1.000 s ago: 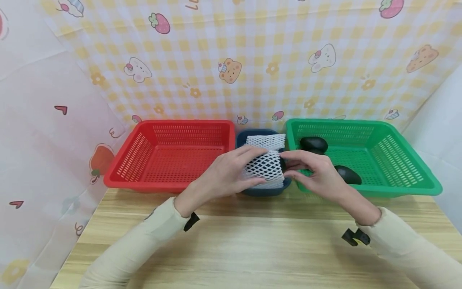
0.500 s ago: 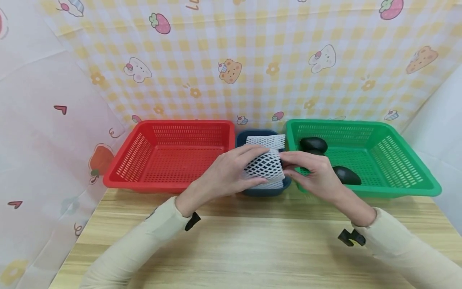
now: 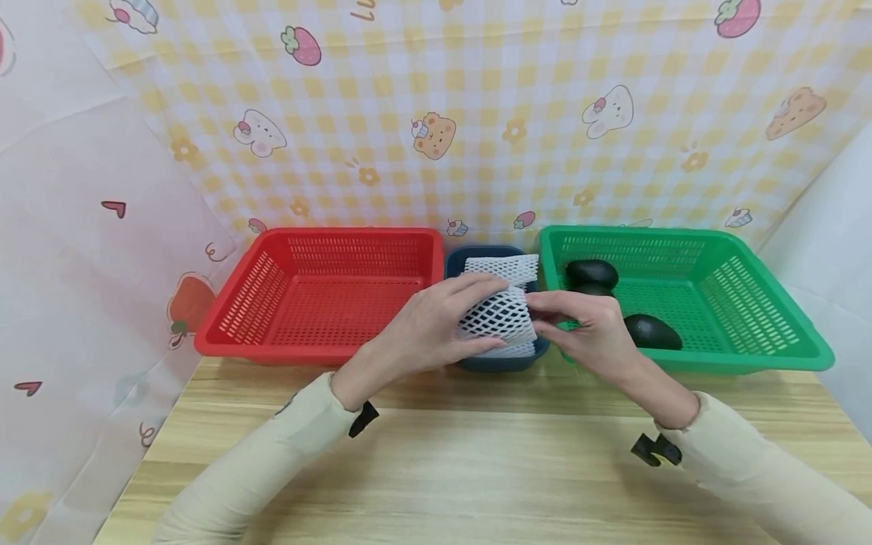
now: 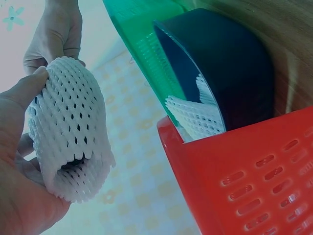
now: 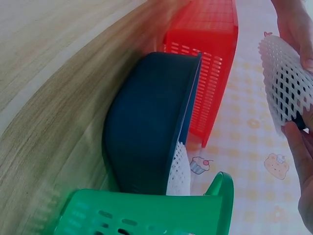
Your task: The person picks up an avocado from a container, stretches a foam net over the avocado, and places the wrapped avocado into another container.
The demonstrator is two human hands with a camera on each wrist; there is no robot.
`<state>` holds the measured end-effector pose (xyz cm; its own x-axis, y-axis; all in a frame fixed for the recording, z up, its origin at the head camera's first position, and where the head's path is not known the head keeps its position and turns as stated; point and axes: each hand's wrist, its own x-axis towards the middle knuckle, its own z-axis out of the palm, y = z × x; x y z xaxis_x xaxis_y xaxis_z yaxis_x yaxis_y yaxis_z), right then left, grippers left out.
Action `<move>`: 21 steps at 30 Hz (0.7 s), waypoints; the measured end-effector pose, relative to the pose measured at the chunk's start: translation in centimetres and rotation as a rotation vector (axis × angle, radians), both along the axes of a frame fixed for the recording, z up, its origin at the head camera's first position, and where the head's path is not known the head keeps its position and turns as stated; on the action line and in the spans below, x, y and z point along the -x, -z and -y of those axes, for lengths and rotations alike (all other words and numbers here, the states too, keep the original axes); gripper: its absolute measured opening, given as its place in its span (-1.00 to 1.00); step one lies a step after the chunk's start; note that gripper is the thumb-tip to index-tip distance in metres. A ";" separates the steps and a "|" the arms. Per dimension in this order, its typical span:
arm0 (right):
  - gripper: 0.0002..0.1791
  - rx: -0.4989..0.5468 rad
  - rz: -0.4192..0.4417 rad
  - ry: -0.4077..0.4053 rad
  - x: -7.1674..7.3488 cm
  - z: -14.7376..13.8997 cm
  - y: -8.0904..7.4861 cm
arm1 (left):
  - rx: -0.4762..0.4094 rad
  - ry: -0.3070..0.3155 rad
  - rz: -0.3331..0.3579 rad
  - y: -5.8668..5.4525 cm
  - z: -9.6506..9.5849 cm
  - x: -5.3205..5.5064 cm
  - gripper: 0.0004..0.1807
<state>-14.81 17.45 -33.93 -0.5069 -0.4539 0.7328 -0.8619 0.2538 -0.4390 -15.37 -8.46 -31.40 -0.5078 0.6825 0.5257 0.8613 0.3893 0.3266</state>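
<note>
Likely for steadiness, the left hand grips the net sleeve. The right hand pinches its edge.

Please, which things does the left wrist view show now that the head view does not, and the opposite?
Only left wrist: the open near end of the white foam net, with something dark inside; in the head view, the left hand hides that end.

Only head: dark oval fruits lying in the green basket, and cream sleeves.

Both: the net held between left and right hand, the red basket, parts of the green basket, and the blue bin holding more white netting.
</note>
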 end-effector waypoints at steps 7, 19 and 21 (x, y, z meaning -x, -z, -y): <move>-0.65 0.039 -0.024 -0.043 0.2 0.4 0.2 | 0.000 0.005 -0.001 -0.2 0.0 0.1 -0.26; -0.47 -0.012 -0.024 0.017 -0.1 1.1 -0.3 | 0.009 -0.003 -0.028 -0.6 0.1 0.1 -0.31; -0.45 -0.016 -0.023 0.027 -0.2 1.2 -0.4 | 0.015 -0.003 -0.033 -0.6 0.1 0.0 -0.32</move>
<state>-14.65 16.25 -33.49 -0.5019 -0.4525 0.7371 -0.8646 0.2837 -0.4146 -15.41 -8.57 -30.81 -0.4924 0.6889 0.5320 0.8703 0.3968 0.2917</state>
